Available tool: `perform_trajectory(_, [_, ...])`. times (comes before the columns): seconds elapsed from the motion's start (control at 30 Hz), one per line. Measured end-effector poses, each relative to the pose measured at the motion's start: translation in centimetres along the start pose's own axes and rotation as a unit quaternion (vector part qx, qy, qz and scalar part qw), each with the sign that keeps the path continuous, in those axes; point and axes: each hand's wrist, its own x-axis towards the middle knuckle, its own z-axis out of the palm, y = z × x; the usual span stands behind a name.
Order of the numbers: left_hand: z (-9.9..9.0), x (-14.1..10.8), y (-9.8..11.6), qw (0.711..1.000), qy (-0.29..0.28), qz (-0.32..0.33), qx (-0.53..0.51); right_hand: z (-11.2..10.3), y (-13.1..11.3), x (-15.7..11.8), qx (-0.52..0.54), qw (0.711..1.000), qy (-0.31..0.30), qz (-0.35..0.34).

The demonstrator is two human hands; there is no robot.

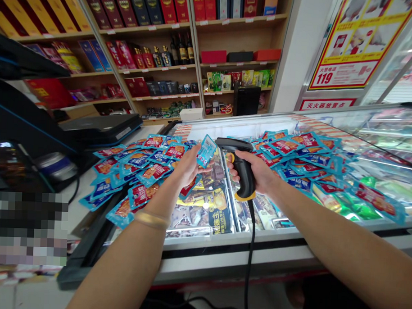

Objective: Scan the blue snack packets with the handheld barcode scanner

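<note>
- At the left, a heap of blue packets (154, 171) spreads over the near-left end of the glass-topped freezer (215, 264).
- Next along, I see the left grip (188, 167) reaching in from the near side, thumb and fingers pinched together on one small packet (206, 151).
- That packet is above the glass, near the middle, its long axis slanting from near-left to far-right. It lies just left of the scanner (245, 171); whether the two touch, I cannot tell from here.
- The scanner's nose points left, towards the packet; its cable (250, 250) drops down the near side.
- The right grip (259, 169) is wrapped round the scanner's handle; the left one is nearer the packet.
- Farther right, a second heap (299, 151) of similar packets covers the glass.
</note>
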Motion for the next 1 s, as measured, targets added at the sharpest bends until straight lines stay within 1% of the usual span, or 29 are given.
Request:
perform_trajectory(0.23, [-0.1, 0.2, 0.0, 1.000, 0.002, -0.003, 0.001, -0.1, 0.0, 0.1, -0.002, 1.000, 0.001, 0.013])
perform_trajectory(0.4, [-0.1, 0.4, -0.3, 1.000, 0.004, 0.003, 0.008, 0.2, -0.1, 0.1, 0.022, 0.999, 0.014, 0.021])
perform_trajectory(0.5, [0.2, 0.8, -0.6, 0.997, 0.028, 0.039, 0.055, 0.3, -0.7, 0.1, 0.041, 0.999, 0.013, 0.011])
perform_trajectory(0.6, [1.2, 1.5, -0.7, 0.983, 0.039, 0.110, 0.139, 0.0, -2.4, -0.3, 0.061, 0.998, 0.024, -0.024])
perform_trajectory(0.67, [2.6, 2.2, -0.5, 0.965, 0.032, 0.165, 0.200, -0.6, -4.0, -1.0, 0.071, 0.995, 0.041, -0.051])
perform_trajectory(0.73, [4.5, 2.9, -0.4, 0.939, 0.020, 0.222, 0.263, -1.8, -5.8, -2.0, 0.077, 0.992, 0.062, -0.080])
perform_trajectory(0.8, [7.0, 3.6, -0.3, 0.905, 0.005, 0.275, 0.325, -3.5, -7.6, -3.2, 0.078, 0.987, 0.082, -0.110])
perform_trajectory(0.87, [9.9, 4.1, -0.5, 0.871, -0.012, 0.312, 0.379, -5.5, -9.1, -4.5, 0.080, 0.981, 0.108, -0.140])
perform_trajectory(0.93, [12.8, 4.4, -0.8, 0.839, -0.032, 0.340, 0.424, -7.5, -10.3, -5.6, 0.089, 0.972, 0.139, -0.164])
perform_trajectory(1.0, [15.5, 4.4, -1.4, 0.804, -0.053, 0.362, 0.469, -9.2, -10.8, -6.6, 0.097, 0.965, 0.165, -0.181])
